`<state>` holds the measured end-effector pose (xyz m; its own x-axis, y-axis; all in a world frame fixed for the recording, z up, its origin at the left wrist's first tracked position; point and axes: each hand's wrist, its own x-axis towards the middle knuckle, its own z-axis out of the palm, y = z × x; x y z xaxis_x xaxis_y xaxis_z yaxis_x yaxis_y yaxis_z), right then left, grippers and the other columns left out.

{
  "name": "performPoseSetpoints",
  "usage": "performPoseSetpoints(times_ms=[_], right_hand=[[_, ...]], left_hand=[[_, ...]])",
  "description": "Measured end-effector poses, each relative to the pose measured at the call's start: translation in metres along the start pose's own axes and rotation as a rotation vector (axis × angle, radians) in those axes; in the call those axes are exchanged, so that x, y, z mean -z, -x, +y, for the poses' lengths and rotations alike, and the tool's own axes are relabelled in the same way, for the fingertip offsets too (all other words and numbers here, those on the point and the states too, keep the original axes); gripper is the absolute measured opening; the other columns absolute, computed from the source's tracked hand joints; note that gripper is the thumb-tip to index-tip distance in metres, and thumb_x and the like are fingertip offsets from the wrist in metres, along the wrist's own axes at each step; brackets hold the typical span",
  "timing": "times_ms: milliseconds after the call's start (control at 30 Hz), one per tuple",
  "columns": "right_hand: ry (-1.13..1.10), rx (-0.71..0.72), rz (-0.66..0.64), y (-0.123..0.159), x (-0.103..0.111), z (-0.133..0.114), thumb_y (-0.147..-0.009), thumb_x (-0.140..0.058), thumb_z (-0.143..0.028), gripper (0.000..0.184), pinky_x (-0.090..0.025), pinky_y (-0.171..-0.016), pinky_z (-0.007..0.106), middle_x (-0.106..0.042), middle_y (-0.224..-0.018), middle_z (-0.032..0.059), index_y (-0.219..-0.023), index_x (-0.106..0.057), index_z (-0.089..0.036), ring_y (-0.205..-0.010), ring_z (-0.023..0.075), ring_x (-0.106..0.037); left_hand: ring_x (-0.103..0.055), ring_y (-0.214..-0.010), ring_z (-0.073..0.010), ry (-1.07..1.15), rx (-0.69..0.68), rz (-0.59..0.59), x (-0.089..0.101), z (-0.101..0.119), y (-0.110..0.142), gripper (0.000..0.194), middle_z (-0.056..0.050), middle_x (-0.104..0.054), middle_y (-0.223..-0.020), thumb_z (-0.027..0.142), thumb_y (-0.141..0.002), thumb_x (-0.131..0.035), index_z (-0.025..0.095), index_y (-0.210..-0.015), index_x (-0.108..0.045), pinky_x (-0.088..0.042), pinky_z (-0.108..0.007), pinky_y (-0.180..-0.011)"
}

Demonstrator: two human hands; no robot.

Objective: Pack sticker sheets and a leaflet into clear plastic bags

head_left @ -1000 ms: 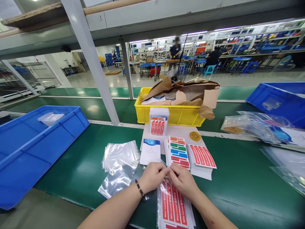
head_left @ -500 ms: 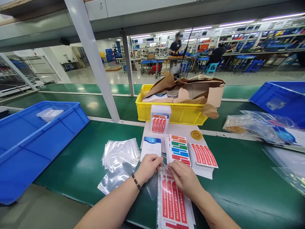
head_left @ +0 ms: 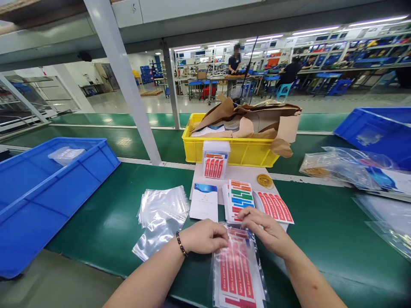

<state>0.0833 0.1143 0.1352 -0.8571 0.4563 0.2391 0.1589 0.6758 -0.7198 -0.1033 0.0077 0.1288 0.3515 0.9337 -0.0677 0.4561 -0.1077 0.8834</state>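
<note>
A clear plastic bag (head_left: 236,273) holding red and white sticker sheets lies in front of me, its upper end between my hands. My left hand (head_left: 207,236), with a beaded bracelet at the wrist, has its fingers curled closed on the bag's upper left edge. My right hand (head_left: 266,229) is open, fingers stretched over the bag's upper right corner and the near end of a stack of coloured sticker sheets (head_left: 240,194). Beyond my left hand lies a white and blue booklet (head_left: 203,203). Further right is a pile of red sticker sheets (head_left: 274,207).
Empty clear bags (head_left: 163,209) lie left. Behind stand a small filled clear holder (head_left: 215,160) and a yellow bin (head_left: 231,152) with brown paper. Rubber bands (head_left: 264,181) lie right. Blue bins (head_left: 105,158) (head_left: 375,132) flank the green bench; a post (head_left: 125,81) rises behind.
My hands have moved apart from their pinch at the bag's mouth. The right has gone right and opened; the left has come slightly nearer. The bag's top now lies flatter.
</note>
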Motion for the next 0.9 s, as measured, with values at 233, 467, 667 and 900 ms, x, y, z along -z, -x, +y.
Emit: performPoseSetpoints(times_ms=[233,467,667,900], right_hand=[[0.502,0.207,0.079,-0.042,-0.057,0.001,-0.076,-0.051,-0.023,0.035,-0.034,-0.089,0.048,-0.05,-0.114,0.0122,-0.111,-0.05,-0.02,-0.109,0.0268,-0.042],[0.601,0.186,-0.049,-0.066,-0.068,-0.003,-0.074,-0.052,-0.019,0.018,-0.042,-0.073,0.039,-0.057,-0.083,0.0079,-0.09,-0.06,-0.017,-0.079,0.0214,-0.051],[0.495,0.182,0.228,-0.049,-0.027,0.0,-0.084,-0.037,-0.02,0.027,-0.042,-0.075,0.035,-0.059,-0.093,0.0093,-0.1,-0.059,-0.019,-0.086,0.0197,-0.053],[0.258,0.178,-0.029,-0.012,0.015,-0.012,-0.081,-0.045,-0.028,0.019,-0.042,-0.077,0.037,-0.061,-0.089,0.0038,-0.086,-0.064,-0.027,-0.086,0.0194,-0.054]], left_hand=[[-0.049,-0.059,-0.0097,0.139,-0.021,-0.298,-0.015,-0.007,-0.005,0.017,0.002,-0.055,-0.062,0.029,-0.074,-0.05,0.019,-0.071,-0.062,-0.038,-0.018,-0.06],[-0.048,-0.06,-0.0107,0.324,0.014,-0.283,-0.01,-0.008,-0.004,0.035,0.0,-0.057,-0.065,0.05,-0.066,-0.056,0.017,-0.075,-0.065,-0.038,-0.02,-0.06],[-0.038,-0.038,-0.0064,0.835,0.074,-0.025,-0.007,-0.019,-0.009,0.073,0.001,-0.05,-0.05,0.073,-0.065,-0.031,0.014,-0.099,-0.059,-0.028,-0.019,-0.04],[-0.056,-0.056,-0.0149,1.312,0.261,0.107,-0.01,-0.031,-0.019,0.048,-0.005,-0.062,-0.068,0.042,-0.07,-0.05,0.012,-0.107,-0.052,-0.043,-0.027,-0.055]])
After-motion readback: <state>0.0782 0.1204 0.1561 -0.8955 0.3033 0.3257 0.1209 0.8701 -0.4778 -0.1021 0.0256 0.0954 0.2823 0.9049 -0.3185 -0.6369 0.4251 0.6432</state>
